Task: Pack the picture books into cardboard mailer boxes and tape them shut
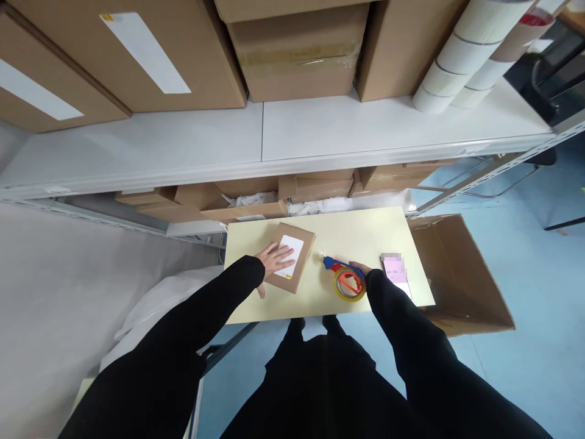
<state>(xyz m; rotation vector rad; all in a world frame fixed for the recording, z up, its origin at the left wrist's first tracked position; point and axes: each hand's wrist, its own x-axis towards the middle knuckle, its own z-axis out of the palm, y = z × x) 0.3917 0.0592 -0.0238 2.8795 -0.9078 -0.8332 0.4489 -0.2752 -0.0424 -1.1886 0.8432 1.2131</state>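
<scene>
A small brown cardboard box (305, 244) with a white label (292, 244) lies at a slant on the pale yellow table (356, 225). My left hand (275, 262) rests on its top with the fingers spread across the label. To the right, a tape dispenser (350, 283) with a blue head, red frame and yellow-edged roll is in my right hand (362, 268). Most of that hand is hidden behind the dispenser and the black sleeve. A bit of clear tape seems to show at the dispenser's tip. The dispenser is apart from the box.
A phone (395, 271) with a pink screen lies right of my right hand. An open large carton (461, 274) stands beyond the table's right end. The shelf (196, 137) behind carries cartons (301, 67) and label rolls (452, 73). White plastic (155, 305) lies at left.
</scene>
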